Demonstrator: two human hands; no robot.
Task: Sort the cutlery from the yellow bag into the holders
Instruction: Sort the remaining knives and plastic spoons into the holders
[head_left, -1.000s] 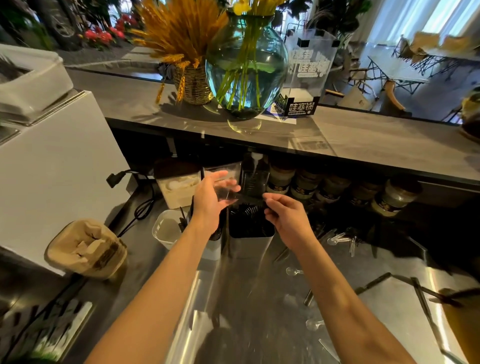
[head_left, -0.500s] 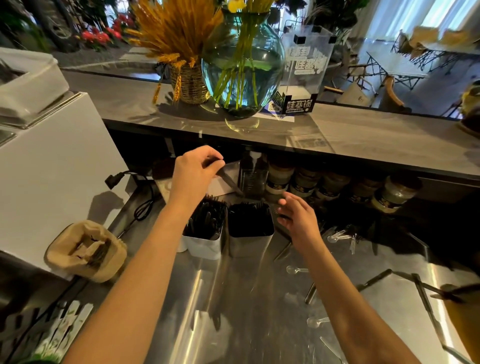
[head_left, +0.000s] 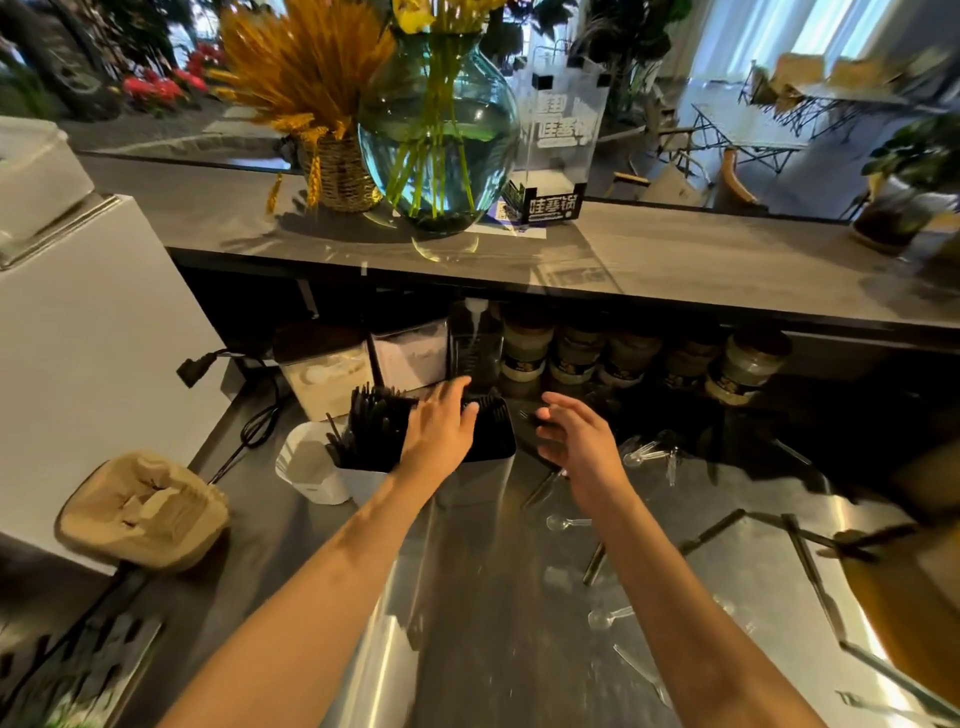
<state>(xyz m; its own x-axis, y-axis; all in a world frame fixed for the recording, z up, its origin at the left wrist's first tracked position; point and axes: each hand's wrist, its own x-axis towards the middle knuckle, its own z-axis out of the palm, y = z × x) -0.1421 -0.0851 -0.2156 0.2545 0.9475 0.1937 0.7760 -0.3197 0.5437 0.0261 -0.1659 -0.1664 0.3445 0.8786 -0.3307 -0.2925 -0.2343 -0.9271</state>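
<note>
A cardboard cup carrier (head_left: 143, 512) is lying at nine o'clock on the steel bench (head_left: 493, 623). Two holders (head_left: 483, 470) of black cutlery (head_left: 371, 431) are standing at twelve o'clock. The left hand (head_left: 439, 434) is resting flat across their tops, fingers straight. The right hand (head_left: 582, 441) is hovering just beside them, fingers relaxed, gripping nothing. Clear spoons (head_left: 644, 454) are lying scattered toward three o'clock.
</note>
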